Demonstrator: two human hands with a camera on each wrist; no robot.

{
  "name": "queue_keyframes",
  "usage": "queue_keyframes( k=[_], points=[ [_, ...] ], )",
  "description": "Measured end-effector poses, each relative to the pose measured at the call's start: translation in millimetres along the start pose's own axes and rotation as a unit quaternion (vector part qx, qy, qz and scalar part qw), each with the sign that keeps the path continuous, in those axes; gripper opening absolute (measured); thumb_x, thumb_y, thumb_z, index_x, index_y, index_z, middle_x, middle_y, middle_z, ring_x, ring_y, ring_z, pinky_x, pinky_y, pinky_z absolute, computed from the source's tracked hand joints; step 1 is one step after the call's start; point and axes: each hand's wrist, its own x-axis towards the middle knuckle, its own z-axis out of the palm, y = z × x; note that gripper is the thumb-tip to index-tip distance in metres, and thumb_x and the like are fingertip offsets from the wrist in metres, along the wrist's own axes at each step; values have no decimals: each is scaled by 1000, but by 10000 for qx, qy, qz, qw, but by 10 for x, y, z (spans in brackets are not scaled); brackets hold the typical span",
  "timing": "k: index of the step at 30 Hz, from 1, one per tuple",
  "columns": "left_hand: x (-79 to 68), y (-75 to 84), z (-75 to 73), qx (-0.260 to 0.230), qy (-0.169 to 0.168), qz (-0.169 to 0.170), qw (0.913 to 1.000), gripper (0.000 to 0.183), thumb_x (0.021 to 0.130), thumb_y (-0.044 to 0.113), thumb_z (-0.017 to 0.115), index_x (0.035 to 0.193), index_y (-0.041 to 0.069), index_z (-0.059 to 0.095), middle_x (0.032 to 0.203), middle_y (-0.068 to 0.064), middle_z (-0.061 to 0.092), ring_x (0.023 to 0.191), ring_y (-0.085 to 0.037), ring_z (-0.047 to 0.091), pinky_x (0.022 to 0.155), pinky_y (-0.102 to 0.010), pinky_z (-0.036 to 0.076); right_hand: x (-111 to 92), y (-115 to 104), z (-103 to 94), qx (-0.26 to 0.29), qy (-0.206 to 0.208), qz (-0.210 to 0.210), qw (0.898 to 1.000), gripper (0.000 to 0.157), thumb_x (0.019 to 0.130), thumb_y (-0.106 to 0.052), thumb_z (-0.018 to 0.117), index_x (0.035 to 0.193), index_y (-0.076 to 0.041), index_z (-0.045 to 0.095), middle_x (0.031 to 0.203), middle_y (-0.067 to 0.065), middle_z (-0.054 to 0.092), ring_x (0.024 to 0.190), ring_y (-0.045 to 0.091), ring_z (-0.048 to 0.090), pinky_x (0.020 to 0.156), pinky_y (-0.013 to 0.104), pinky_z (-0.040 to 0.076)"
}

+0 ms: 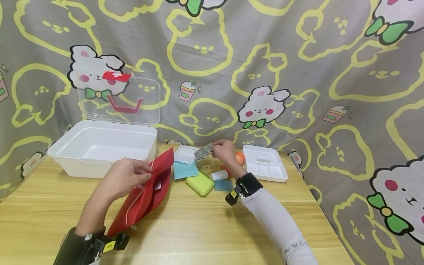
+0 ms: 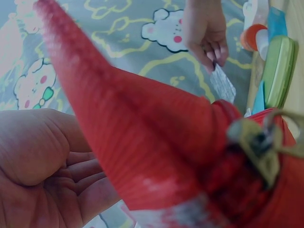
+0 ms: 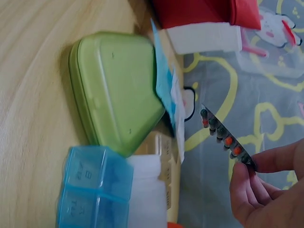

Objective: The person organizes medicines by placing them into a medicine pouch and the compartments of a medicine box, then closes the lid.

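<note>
On the left of a wooden table (image 1: 185, 228), near its far edge, is one white box (image 1: 76, 167), its one clear lid (image 1: 147, 88) raised, with one red handle (image 1: 126, 107). Right of the box's front, the left hand (image 1: 126, 176) holds one red pouch (image 1: 140, 209) by its upper edge between thumb and curled fingers; the pouch is tilted, its mouth gaping. Next comes a cluster: one white packet (image 1: 186, 154) at the back, one light-blue packet (image 1: 185, 170) touching it in front, and one green case (image 1: 200, 183) nearest the viewer. Above these, the right hand (image 1: 225, 151) pinches one blister pack (image 1: 203, 152) by its end, nearly closed on it, clear of the tabletop. Further right are one beige pill organizer (image 1: 211, 169), one white bottle (image 1: 219, 175), one blue pill box (image 1: 223, 185) and something orange (image 1: 240, 158), its count uncertain behind the wrist. Last, one compartmented white tray (image 1: 265, 163) sits near the table's right edge. Open wood stretches from the cluster toward the viewer, between the forearms.
</note>
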Motion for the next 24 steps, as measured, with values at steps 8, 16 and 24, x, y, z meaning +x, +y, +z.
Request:
queue_keyframes(
  k=[8, 16, 24],
  points=[
    [4, -7, -12, 3, 6, 23, 10000, 29, 91, 6, 72, 117, -7, 71, 100, -21, 75, 70, -16, 73, 68, -37, 64, -195, -149, 23, 255, -605, -264, 9975, 22, 91, -8, 67, 108, 4, 73, 97, 17, 73, 78, 25, 73, 82, 43, 63],
    [0, -25, -27, 27, 2, 29, 10000, 30, 91, 7, 72, 117, -7, 70, 100, -22, 75, 69, -16, 72, 68, -37, 64, -403, -267, 130, 352, -1186, -531, 9909, 19, 88, -5, 66, 101, 4, 74, 85, 16, 74, 65, 16, 69, 67, 32, 63],
    [-5, -5, -15, 2, 44, 35, 10000, 27, 92, 6, 71, 115, -6, 71, 98, -20, 76, 69, -15, 73, 70, -38, 64, -625, -341, 207, 87, -1602, -646, 9849, 17, 87, -7, 67, 99, 0, 76, 80, 10, 73, 64, 14, 66, 69, 39, 64]
  ],
)
